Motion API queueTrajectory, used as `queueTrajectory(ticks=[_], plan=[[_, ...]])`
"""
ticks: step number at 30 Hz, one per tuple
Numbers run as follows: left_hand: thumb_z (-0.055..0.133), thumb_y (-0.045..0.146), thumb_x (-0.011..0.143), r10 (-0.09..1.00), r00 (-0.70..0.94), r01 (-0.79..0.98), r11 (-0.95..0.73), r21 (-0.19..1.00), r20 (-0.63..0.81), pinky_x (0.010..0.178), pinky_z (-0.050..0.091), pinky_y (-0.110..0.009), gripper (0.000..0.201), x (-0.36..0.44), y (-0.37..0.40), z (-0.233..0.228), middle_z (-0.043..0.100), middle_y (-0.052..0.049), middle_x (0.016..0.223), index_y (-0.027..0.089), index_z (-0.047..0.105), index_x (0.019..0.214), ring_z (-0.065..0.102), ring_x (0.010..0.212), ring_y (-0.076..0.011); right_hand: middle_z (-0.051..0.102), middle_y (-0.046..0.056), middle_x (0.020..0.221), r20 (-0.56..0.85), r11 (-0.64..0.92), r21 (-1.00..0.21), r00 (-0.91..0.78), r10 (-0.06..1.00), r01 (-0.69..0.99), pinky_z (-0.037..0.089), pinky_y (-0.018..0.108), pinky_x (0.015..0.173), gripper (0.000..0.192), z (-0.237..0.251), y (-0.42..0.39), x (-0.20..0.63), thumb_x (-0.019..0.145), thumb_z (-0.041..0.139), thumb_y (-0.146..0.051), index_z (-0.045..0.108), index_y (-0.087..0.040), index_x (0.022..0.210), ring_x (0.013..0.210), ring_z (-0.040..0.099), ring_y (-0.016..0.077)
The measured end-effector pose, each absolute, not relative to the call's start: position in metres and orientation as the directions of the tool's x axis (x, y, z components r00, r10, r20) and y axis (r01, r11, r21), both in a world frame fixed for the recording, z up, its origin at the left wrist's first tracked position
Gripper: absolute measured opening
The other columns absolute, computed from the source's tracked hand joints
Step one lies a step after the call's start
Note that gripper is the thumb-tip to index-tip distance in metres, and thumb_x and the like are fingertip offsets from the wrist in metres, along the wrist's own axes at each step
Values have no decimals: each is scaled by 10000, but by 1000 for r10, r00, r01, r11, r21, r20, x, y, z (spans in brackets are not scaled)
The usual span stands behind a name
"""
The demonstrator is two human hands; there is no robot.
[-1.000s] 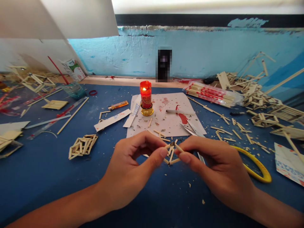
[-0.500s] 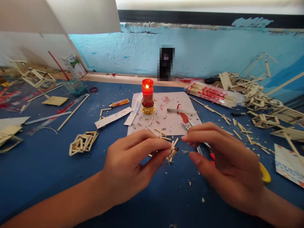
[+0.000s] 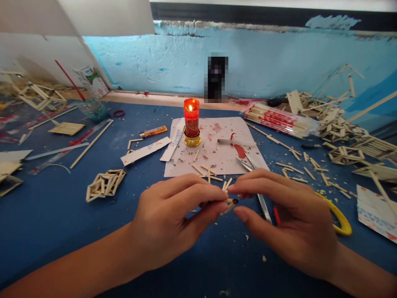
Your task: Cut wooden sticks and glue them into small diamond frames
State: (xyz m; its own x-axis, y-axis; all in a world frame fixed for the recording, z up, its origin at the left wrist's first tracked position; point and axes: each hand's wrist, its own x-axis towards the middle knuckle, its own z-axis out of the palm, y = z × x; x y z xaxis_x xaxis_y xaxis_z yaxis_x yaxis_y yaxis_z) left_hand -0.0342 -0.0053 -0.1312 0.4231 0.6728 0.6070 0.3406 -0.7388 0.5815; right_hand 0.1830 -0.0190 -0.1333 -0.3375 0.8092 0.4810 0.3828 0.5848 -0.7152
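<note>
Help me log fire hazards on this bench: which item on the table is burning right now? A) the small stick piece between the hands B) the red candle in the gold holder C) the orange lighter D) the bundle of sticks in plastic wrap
B: the red candle shows a flame at its top, standing on the white paper beyond the left hand and right hand; the lighter lies unlit.

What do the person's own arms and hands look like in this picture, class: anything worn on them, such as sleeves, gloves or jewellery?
Both forearms are bare as far as the picture's edge shows, with no sleeves in view. The left hand and the right hand are bare too: no gloves, and no rings, watch or bracelets can be seen. The fingernails that show are short and unpainted. No tape, bandage or markings appear.
</note>
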Motion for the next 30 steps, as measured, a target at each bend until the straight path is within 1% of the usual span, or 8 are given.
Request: queueTrajectory(ticks=[3,6,11,13,16,20,25,30], plan=[[766,52,882,674,435,340,-737,584,597,657,547,-85,72,-35,-6,-130,772,-25,811,108,777,925,699,686,-57,763,-8,895,491,593,-706,-337,804,386,557,128,742,141,-132,-19,182,863,739,-78,769,-165,970,791,722,59],[760,44,882,671,437,334,-739,585,599,653,541,-85,79,-35,-6,-131,771,-27,808,109,778,923,694,679,-55,763,-9,863,508,601,-693,-322,799,398,551,111,729,131,-132,-19,181,858,741,-59,781,-162,929,761,721,49],[761,44,876,681,428,341,-730,592,594,635,538,-92,76,-34,-6,-132,770,-34,807,99,780,926,687,663,-58,759,2,854,530,609,-683,-299,793,403,547,108,720,111,-133,-20,180,861,751,-63,790,-152,916,746,717,48],[764,45,871,680,425,342,-732,590,597,605,527,-91,80,-34,-6,-131,769,-33,806,100,781,926,686,658,-58,754,0,846,537,609,-677,-288,793,414,541,103,707,106,-134,-20,180,863,754,-67,791,-154,910,733,708,42],[760,45,874,687,429,351,-725,592,587,608,528,-97,87,-35,-7,-129,770,-26,812,110,780,929,681,651,-57,749,-12,832,536,605,-666,-284,795,436,536,103,685,107,-134,-21,180,866,751,-72,786,-168,896,716,698,37],[757,46,880,685,435,360,-727,585,584,626,525,-101,85,-35,-9,-130,768,-22,817,115,777,926,684,666,-56,756,-21,835,530,600,-655,-288,798,459,543,117,672,117,-134,-22,180,865,752,-82,780,-190,896,709,703,46],[756,46,880,675,452,363,-736,571,583,618,521,-114,89,-34,-8,-132,759,-22,816,114,775,934,677,667,-62,758,-17,830,504,581,-652,-295,812,487,557,168,643,118,-133,-22,180,872,743,-101,763,-214,897,685,704,77],[752,50,887,678,452,362,-733,576,579,635,526,-121,98,-36,-7,-133,759,-21,828,118,775,953,686,684,-65,741,-20,816,473,567,-658,-315,823,496,533,195,624,107,-133,-23,182,905,718,-119,729,-225,897,687,692,90]])
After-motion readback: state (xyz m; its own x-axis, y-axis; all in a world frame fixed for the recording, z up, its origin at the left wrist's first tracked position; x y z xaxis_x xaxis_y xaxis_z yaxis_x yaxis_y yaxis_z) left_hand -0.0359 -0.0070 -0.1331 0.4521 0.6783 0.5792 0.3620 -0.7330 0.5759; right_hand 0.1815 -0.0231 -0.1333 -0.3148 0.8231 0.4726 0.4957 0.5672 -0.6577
